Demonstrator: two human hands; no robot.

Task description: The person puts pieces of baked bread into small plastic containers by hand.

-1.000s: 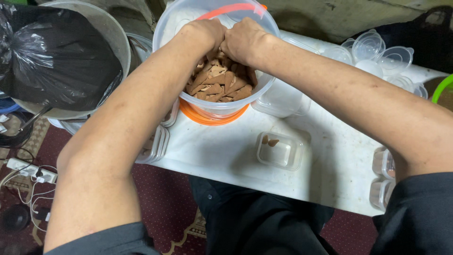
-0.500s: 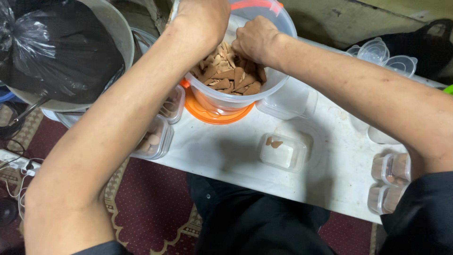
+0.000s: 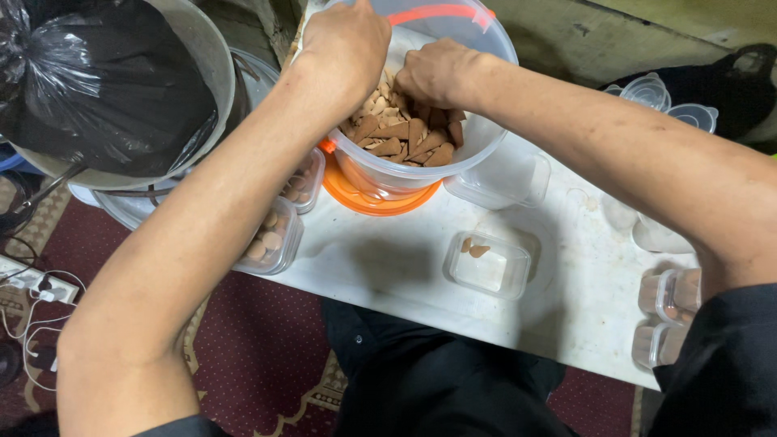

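Since a second ago the two hands have drawn apart inside the tub (image 3: 486, 137): then they were pressed knuckle to knuckle over the heap, now the left hand (image 3: 344, 44) sits at the near-left wall and the right hand (image 3: 437, 73) a little beyond it toward the middle, so more of the brown pieces (image 3: 409, 137) shows below them. That reads as sorting or gathering from the pile rather than lifting anything clear, since neither hand has come up over the rim. Both hands are curled, fingers bent down into the pieces; whether either is pinching one I cannot tell, as the fingertips are buried. The pieces are long tapered wedges, lying flat in a loose jumble, most with their long axes running toward the right hand's side and pointed ends scattered with no common heading. The tub stands upright on an orange lid (image 3: 380, 198). Below the right forearm an open small box (image 3: 488, 265) holds two pieces; under the left forearm lie filled boxes (image 3: 271, 239).
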